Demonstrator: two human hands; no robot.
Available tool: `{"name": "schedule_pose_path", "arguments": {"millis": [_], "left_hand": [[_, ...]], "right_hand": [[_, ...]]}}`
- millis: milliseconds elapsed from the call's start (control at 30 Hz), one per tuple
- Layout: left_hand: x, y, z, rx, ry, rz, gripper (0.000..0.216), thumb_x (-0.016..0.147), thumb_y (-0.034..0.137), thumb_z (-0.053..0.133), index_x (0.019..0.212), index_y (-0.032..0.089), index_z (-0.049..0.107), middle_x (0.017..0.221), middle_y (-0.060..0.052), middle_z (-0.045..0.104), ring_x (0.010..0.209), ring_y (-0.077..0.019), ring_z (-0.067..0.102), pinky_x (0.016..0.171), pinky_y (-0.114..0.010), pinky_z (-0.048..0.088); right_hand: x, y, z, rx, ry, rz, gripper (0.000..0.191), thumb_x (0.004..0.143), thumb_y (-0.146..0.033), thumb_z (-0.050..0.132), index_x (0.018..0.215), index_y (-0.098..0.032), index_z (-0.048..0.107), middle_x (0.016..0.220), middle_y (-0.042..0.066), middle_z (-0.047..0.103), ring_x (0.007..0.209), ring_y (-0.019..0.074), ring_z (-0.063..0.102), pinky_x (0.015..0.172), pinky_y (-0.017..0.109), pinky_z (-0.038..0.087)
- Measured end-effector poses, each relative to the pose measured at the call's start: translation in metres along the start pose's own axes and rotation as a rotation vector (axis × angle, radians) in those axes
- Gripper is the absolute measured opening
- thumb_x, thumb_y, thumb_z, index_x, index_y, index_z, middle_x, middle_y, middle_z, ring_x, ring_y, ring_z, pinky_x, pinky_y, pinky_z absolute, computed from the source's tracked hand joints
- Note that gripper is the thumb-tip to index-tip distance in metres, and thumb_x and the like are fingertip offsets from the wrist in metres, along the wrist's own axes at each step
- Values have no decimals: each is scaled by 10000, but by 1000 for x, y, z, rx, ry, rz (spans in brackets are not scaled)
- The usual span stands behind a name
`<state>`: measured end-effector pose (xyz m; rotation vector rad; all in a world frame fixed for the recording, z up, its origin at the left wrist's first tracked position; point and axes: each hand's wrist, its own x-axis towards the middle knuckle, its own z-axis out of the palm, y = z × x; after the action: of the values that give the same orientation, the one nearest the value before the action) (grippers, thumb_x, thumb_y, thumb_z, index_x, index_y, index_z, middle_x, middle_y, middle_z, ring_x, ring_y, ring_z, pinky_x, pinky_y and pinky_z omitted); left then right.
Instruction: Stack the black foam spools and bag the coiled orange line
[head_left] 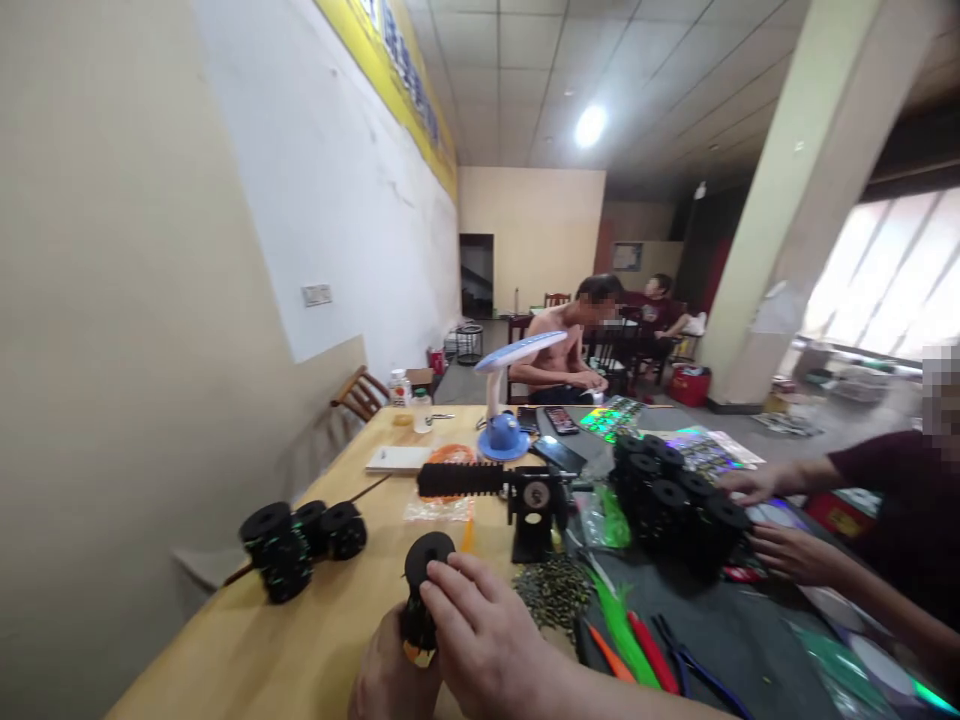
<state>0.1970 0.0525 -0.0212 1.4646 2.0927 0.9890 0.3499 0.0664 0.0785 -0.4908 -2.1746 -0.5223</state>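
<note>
A black foam spool [429,552] stands upright at the near edge of the wooden table. My left hand [394,668] wraps round its lower part, and my right hand [480,610] closes over its right side with the fingers near the top rim. Part of the spool is hidden behind my fingers. Just beyond it is a black hand-crank winder [536,500] with a ribbed black roller [461,479] pointing left. To the right of my hands lies a heap of small dark and yellowish pieces [555,590].
More black spools [277,550] stand at left, and a stack of them [667,500] at right, where a co-worker's hands [795,550] reach in. A blue lamp [504,437], phones [559,453], green strands [626,630] and blue-handled pliers [701,670] lie about.
</note>
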Motion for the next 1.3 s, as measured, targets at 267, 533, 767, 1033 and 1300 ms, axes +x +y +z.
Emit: {"name": "schedule_pose_path", "arguments": {"millis": [267,533,767,1033,1300], "left_hand": [[-27,78,88,155,-246,234,568,816,363,416,1305,104,547,1342,-176,546,1232,-350,532,1071,-498,391],[-65,184,160,-96,-461,385,353,870,261,481,1179,116,573,1199,-106,594,1130,-207,545,1030,-322,403],[-81,225,205,-34,-541,391,371,831,241,525,1178,120,576,1161,-87,615,1117,-212,546,974,-311,427],[-80,227,230,133,-518,412,404,828,272,482,1177,108,602,1175,-115,601,1169,-304,509,1034,-429,352],[-76,227,236,208,-521,404,404,875,271,417,1205,120,594,1204,-111,596,1190,-280,513,1049,-420,355]], "right_hand": [[-56,22,-98,-300,23,130,389,873,-56,352,1150,3,620,1262,125,586,1274,229,466,1088,364,440],[-130,55,-164,-474,-79,347,441,876,-10,376,1286,1,540,1425,137,447,1335,299,368,979,422,525],[-187,89,-181,-582,-106,418,403,936,-43,380,1315,-30,518,1438,108,433,1310,290,391,941,411,528],[-219,107,-174,-567,-109,440,423,936,-50,362,1338,-40,493,1461,85,412,1324,279,374,954,395,510],[-227,116,-164,-534,-117,452,432,928,-38,366,1342,-41,489,1471,82,399,1346,277,354,959,400,529]]}}
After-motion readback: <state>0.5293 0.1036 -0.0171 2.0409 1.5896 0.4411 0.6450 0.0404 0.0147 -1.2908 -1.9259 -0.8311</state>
